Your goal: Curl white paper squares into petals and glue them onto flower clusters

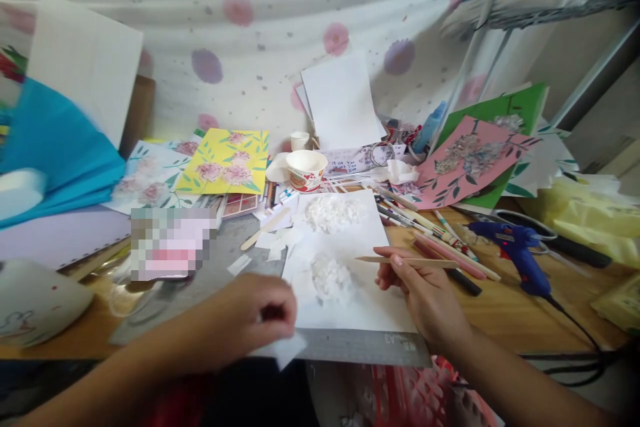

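My right hand pinches a thin wooden stick, its pointed end reaching left over a white sheet. On that sheet sit two clusters of crumpled white bits, an upper one and a lower one. The stick's tip is just right of the lower cluster. My left hand is curled at the sheet's lower left, and a small white paper piece sticks out below its fingertips. Loose white paper squares and a flat wooden craft stick lie left of the sheet.
A grey cutting mat lies under the sheet. At right is a blue glue gun with its cord, beside several pens. A paper cup stands behind. Flower pictures on yellow and pink paper flank it.
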`<state>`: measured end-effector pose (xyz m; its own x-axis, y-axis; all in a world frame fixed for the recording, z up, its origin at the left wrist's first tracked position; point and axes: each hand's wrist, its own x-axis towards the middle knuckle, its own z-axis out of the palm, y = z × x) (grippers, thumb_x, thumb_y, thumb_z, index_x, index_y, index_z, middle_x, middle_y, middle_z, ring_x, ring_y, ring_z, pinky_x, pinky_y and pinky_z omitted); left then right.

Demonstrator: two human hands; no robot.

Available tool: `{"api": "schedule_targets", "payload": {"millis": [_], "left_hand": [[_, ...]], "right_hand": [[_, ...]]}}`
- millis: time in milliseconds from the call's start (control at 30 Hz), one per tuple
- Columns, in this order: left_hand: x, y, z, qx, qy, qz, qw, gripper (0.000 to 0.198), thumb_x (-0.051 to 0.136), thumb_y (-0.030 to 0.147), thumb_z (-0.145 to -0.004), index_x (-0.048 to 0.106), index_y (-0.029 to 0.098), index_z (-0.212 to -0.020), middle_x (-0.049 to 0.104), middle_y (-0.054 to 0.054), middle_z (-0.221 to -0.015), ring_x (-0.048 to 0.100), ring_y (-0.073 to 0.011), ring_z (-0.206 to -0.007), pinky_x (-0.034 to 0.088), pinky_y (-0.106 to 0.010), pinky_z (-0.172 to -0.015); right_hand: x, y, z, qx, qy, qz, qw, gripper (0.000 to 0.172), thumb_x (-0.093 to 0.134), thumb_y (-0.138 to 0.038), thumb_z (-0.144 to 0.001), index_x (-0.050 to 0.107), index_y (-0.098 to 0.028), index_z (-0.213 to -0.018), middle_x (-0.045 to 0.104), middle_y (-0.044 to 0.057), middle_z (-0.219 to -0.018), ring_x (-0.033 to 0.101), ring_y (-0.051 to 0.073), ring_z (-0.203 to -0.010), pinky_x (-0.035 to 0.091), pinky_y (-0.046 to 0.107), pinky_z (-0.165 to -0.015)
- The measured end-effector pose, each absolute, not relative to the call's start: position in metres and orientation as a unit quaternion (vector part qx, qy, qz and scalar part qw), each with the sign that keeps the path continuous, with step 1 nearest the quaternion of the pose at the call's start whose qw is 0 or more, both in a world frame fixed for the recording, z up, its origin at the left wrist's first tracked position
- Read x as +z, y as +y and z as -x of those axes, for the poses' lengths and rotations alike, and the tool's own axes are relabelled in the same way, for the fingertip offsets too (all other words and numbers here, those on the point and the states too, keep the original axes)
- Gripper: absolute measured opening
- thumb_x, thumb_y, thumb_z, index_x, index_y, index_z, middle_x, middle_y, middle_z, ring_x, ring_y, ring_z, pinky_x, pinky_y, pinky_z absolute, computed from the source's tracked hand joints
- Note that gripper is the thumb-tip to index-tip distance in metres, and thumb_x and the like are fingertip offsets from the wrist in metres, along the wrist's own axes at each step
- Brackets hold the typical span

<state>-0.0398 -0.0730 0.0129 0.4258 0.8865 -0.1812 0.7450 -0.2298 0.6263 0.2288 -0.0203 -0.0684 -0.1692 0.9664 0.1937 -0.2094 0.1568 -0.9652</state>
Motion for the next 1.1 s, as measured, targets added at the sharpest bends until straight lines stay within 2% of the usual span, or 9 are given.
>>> {"api": "schedule_targets", "payload": {"millis": [133, 233, 367, 467, 600, 667, 767, 933, 1100], "left_hand": [[0.009, -0.034, -0.004, 0.185, 0.517, -0.707, 0.447, 0.009, 0.062, 0.024, -0.073, 0.059, 0.017, -0.069, 0.051, 0.006, -0.058, 0.045, -0.0094, -0.055, 0.035, -0.019, -0.051], [-0.003, -0.018, -0.019, 0.219, 0.492, -0.682, 0.495, 0.013, 0.064, 0.026, -0.072, 0.056, 0.016, -0.068, 0.046, 0.006, -0.058, 0.041, -0.0089, -0.055, 0.033, -0.02, -0.051], [-0.007, -0.003, -0.026, 0.227, 0.466, -0.675, 0.525, 0.014, 0.065, 0.026, -0.073, 0.055, 0.015, -0.07, 0.048, 0.006, -0.06, 0.041, -0.0089, -0.056, 0.032, -0.02, -0.052], [-0.008, 0.007, -0.024, 0.225, 0.449, -0.676, 0.539, 0.014, 0.064, 0.026, -0.074, 0.056, 0.015, -0.072, 0.048, 0.006, -0.061, 0.041, -0.0088, -0.056, 0.033, -0.02, -0.052], [-0.011, 0.012, -0.017, 0.197, 0.458, -0.703, 0.506, 0.008, 0.059, 0.022, -0.078, 0.058, 0.015, -0.073, 0.048, 0.005, -0.061, 0.042, -0.0089, -0.057, 0.034, -0.02, -0.054], [-0.013, 0.011, -0.014, 0.174, 0.466, -0.721, 0.482, 0.007, 0.057, 0.021, -0.079, 0.058, 0.015, -0.073, 0.049, 0.005, -0.061, 0.043, -0.009, -0.057, 0.035, -0.02, -0.054], [-0.015, 0.006, -0.012, 0.143, 0.485, -0.736, 0.45, 0.008, 0.056, 0.021, -0.079, 0.06, 0.016, -0.075, 0.052, 0.005, -0.061, 0.046, -0.0095, -0.057, 0.037, -0.021, -0.054], [-0.021, 0.001, -0.015, 0.149, 0.486, -0.768, 0.389, 0.005, 0.057, 0.018, -0.079, 0.061, 0.017, -0.076, 0.057, 0.004, -0.066, 0.051, -0.0096, -0.06, 0.039, -0.021, -0.057], [-0.026, 0.003, -0.017, 0.15, 0.483, -0.793, 0.34, 0.006, 0.058, 0.014, -0.078, 0.061, 0.018, -0.075, 0.057, 0.004, -0.069, 0.051, -0.0091, -0.061, 0.038, -0.021, -0.06]], "right_hand": [[-0.06, -0.025, -0.224, 0.537, -0.547, 0.365, 0.529, 0.027, 0.055, -0.041, -0.09, 0.066, -0.021, -0.105, 0.067, 0.003, -0.078, 0.063, 0.018, -0.069, 0.052, 0.033, -0.067], [-0.051, -0.027, -0.219, 0.532, -0.567, 0.38, 0.501, 0.021, 0.063, -0.037, -0.084, 0.068, -0.021, -0.095, 0.071, 0.005, -0.082, 0.066, 0.02, -0.075, 0.053, 0.033, -0.07], [-0.047, -0.024, -0.213, 0.522, -0.588, 0.409, 0.463, 0.014, 0.071, -0.019, -0.072, 0.066, -0.022, -0.084, 0.069, 0.001, -0.081, 0.064, 0.016, -0.073, 0.051, 0.025, -0.065], [-0.053, -0.02, -0.211, 0.517, -0.59, 0.432, 0.445, 0.014, 0.067, -0.014, -0.071, 0.062, -0.022, -0.081, 0.064, -0.002, -0.071, 0.061, 0.013, -0.064, 0.048, 0.022, -0.058], [-0.06, -0.015, -0.211, 0.524, -0.593, 0.452, 0.412, 0.018, 0.066, -0.015, -0.072, 0.06, -0.023, -0.088, 0.064, -0.002, -0.076, 0.058, 0.012, -0.061, 0.045, 0.021, -0.053], [-0.06, -0.014, -0.213, 0.522, -0.599, 0.455, 0.403, 0.018, 0.065, -0.017, -0.075, 0.061, -0.023, -0.092, 0.066, 0.0, -0.084, 0.061, 0.013, -0.066, 0.049, 0.022, -0.057], [-0.056, -0.014, -0.216, 0.515, -0.593, 0.437, 0.438, 0.016, 0.058, -0.024, -0.085, 0.061, -0.023, -0.1, 0.068, 0.003, -0.092, 0.066, 0.015, -0.072, 0.054, 0.027, -0.065], [-0.043, -0.015, -0.228, 0.43, -0.655, 0.41, 0.467, 0.021, 0.055, -0.028, -0.091, 0.068, -0.026, -0.108, 0.066, 0.0, -0.074, 0.062, 0.014, -0.066, 0.052, 0.024, -0.06], [-0.032, -0.023, -0.232, 0.338, -0.723, 0.392, 0.458, 0.018, 0.053, -0.021, -0.092, 0.07, -0.026, -0.098, 0.065, -0.001, -0.073, 0.061, 0.014, -0.067, 0.051, 0.023, -0.064]]}}
